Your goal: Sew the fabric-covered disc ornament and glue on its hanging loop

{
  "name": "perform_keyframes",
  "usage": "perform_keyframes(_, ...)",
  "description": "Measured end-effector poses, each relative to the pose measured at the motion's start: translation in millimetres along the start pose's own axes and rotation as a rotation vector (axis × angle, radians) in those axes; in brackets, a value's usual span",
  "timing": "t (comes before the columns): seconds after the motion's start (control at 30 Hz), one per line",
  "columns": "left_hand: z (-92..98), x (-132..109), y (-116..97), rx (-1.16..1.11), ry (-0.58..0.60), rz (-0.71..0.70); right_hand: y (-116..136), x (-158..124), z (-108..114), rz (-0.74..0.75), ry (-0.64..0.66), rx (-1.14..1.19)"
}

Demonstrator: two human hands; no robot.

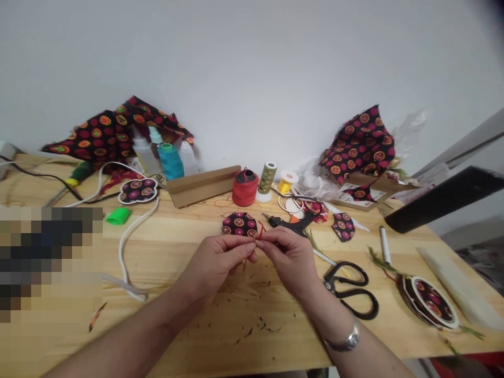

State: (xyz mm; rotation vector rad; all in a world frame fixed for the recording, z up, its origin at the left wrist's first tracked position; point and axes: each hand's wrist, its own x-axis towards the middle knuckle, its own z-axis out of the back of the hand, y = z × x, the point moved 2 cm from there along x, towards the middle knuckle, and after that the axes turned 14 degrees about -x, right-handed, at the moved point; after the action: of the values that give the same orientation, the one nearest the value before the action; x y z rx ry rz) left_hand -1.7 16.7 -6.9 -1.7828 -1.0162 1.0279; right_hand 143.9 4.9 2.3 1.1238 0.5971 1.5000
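My left hand (pixel 226 255) and my right hand (pixel 287 255) meet over the middle of the wooden table, thumbs and forefingers pinched together. Between them runs a thin red cord (pixel 261 229); a loop stands up above the fingertips and a short end hangs below. Just behind the hands lies a round piece of dark patterned fabric (pixel 239 224), partly covered by my fingers. Black-handled scissors (pixel 350 289) rest beside my right wrist, their blades hidden. Behind my right hand is a black glue gun (pixel 293 224), partly covered.
Along the back stand a red cord spool (pixel 244 188), a green thread spool (pixel 268 177) and a yellow spool (pixel 287 182). A white cable (pixel 123 247) curves at left. Fabric-covered discs (pixel 433 303) lie at right, near a white marker (pixel 385 245). Dark scraps (pixel 250 332) litter the front.
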Motion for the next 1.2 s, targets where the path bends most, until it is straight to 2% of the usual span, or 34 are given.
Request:
perform_keyframes(0.17, 0.5, -0.2, -1.4, 0.053, -0.028, -0.005, 0.0, -0.3, 0.9, 0.003, 0.004, -0.084)
perform_keyframes(0.27, 0.0, 0.1, -2.9, 0.082, -0.047, -0.027, -3.0, -0.2, 0.7, -0.109, 0.057, -0.081)
perform_keyframes(0.37, -1.1, -0.6, -4.9, 0.118, -0.059, -0.043, -5.7, 0.1, -0.6, -0.235, 0.135, 0.022)
perform_keyframes(0.53, -2.3, -2.9, -9.3, 0.146, -0.099, -0.076, -6.7, 0.9, -1.3, -0.306, 0.203, 0.105)
perform_keyframes(0.77, -2.8, -2.0, -11.0, 0.044, -0.185, -0.098, -9.1, 0.1, 2.2, -0.279, 0.137, -0.033)
perform_keyframes(0.97, -3.7, -3.3, -10.3, 0.108, -0.113, -0.084, -7.6, 1.3, 3.5, -0.201, 0.091, -0.154)
perform_keyframes(1.07, -6.2, -4.1, -10.6, 0.205, -0.034, -0.099, -7.5, 1.4, 3.2, -0.22, 0.097, -0.099)
perform_keyframes(1.2, -8.0, -5.4, -9.6, 0.343, -0.012, -0.136, -7.2, 2.2, 2.6, -0.314, 0.122, 0.056)
